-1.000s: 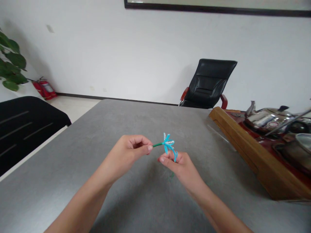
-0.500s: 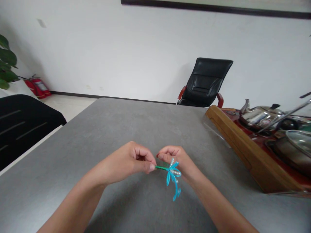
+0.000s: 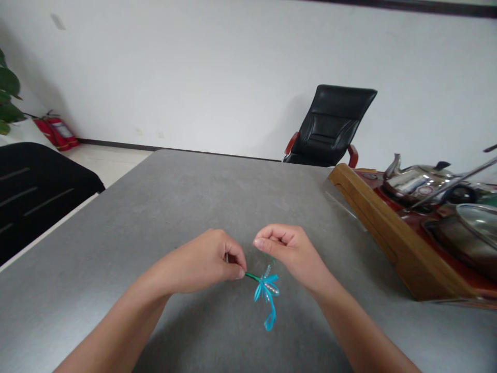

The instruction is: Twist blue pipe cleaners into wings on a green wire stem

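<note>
My left hand pinches the short green stem of a small blue pipe-cleaner flower between thumb and fingers. The flower has white beaded petals and one long blue loop hanging toward me. My right hand is curled shut just above and behind the flower, apart from it, and holds nothing I can see. A faint, thin strand shows between that hand and the flower, too blurred to name. Both hands are over the grey stone-look table.
A wooden tea tray on the right holds a steel kettle and a metal pot. A black leather chair stands beyond the table. A black seat, a red fire extinguisher and a green plant are at left.
My right hand has drawn back from the flower and closed. The flower has dropped a little lower, still held by my left hand. The view has tilted slightly.
</note>
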Motion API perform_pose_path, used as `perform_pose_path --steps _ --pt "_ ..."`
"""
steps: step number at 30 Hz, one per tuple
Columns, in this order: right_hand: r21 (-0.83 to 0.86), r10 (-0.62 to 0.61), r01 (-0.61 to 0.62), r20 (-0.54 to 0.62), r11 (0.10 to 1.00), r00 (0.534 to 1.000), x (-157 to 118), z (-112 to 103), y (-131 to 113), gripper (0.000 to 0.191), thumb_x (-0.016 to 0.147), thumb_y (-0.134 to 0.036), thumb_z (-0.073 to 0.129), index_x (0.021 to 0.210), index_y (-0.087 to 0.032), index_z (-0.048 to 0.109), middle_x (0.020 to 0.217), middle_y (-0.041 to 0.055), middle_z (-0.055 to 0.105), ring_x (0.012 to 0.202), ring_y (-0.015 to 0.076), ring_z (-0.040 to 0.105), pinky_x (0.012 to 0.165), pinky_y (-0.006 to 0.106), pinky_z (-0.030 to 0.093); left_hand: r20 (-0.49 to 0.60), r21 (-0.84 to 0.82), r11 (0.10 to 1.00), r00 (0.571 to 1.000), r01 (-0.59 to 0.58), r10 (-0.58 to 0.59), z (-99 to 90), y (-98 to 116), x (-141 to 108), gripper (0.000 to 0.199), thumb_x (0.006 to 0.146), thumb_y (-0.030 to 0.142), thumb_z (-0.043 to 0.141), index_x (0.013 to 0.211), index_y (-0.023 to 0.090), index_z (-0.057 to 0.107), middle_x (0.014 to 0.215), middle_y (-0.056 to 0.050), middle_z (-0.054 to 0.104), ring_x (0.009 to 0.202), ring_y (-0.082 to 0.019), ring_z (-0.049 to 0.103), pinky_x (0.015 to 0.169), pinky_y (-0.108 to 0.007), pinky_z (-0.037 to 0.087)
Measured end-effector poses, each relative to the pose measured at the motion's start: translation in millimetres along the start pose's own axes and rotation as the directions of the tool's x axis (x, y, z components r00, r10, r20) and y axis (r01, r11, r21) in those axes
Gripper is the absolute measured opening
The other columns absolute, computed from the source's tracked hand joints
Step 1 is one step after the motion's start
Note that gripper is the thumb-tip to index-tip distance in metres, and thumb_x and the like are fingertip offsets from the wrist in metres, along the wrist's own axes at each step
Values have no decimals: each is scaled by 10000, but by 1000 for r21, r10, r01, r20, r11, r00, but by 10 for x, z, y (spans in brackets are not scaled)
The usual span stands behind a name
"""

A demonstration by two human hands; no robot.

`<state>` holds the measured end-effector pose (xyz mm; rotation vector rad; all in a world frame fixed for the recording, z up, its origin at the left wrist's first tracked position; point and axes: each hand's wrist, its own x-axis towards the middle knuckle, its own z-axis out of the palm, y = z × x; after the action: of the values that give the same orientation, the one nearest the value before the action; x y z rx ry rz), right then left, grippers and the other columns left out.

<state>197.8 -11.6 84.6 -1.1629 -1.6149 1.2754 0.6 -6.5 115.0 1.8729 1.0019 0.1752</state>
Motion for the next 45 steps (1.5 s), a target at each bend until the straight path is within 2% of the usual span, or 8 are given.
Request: perform_pose_path --steps 4,8,16,20,23,29,35,45 --pt "-182 -82 73 -41 981 996 -111 45 -126 200 825 -329 591 710 -181 661 504 -60 359 486 89 321 469 231 243 -29 38 999 1000 2 -1 -19 3 -1 195 711 202 511 709 162 701 586 31 564 559 -100 447 527 -196 309" --pt "-370 -240 209 -41 905 970 -221 83 -267 189 856 -266 568 717 -196 675 529 -44 454 497 88 401 503 230 293 -106 26 999 994 22 -19 -44 2 -2 204 731 219 516 749 168 712 652 16 629 620 -120 520 567 -201 350" --pt "-709 -479 389 82 588 874 -391 169 -324 223 906 -186 470 797 -183 665 647 15 605 574 124 539 563 262 351 -341 -27 998 938 55 -61 -94 -29 4 219 780 307 536 738 163 695 598 24 564 580 -111 476 538 -207 326" --pt "-824 -566 397 116 404 816 -414 227 -299 236 876 -113 464 761 -165 663 597 29 591 539 140 530 535 285 330 -423 -99 994 902 50 -88 -130 -34 -1 224 782 328 550 770 148 683 612 19 556 579 -111 456 550 -220 325" --pt "-854 -573 381 123 355 810 -404 260 -264 238 861 -97 459 746 -171 654 586 28 590 527 144 523 523 289 322 -472 -136 991 879 1 -66 -152 -37 -9 205 778 311 556 759 144 673 618 23 548 584 -105 440 561 -219 324" --pt "-824 -643 372 13 427 766 -339 298 -158 242 871 -100 446 769 -159 657 559 2 552 505 131 507 522 276 322 -533 -246 966 844 -81 -65 -163 -32 -25 185 755 306 590 723 137 657 620 26 555 574 -91 432 548 -209 315" --pt "-756 -558 333 -52 564 828 -292 293 -46 217 884 -131 459 792 -161 654 604 -5 569 538 118 526 553 253 334 -545 -302 948 834 -100 -86 -173 8 -40 175 747 294 604 720 129 655 600 29 533 510 -66 354 489 -204 257" --pt "-577 -378 236 -137 782 916 -169 260 111 225 906 -214 465 776 -176 645 612 -23 537 570 105 496 573 228 324 -455 -394 915 883 -80 -119 -174 75 -68 209 756 318 609 699 118 628 543 49 435 477 -52 274 444 -198 196"
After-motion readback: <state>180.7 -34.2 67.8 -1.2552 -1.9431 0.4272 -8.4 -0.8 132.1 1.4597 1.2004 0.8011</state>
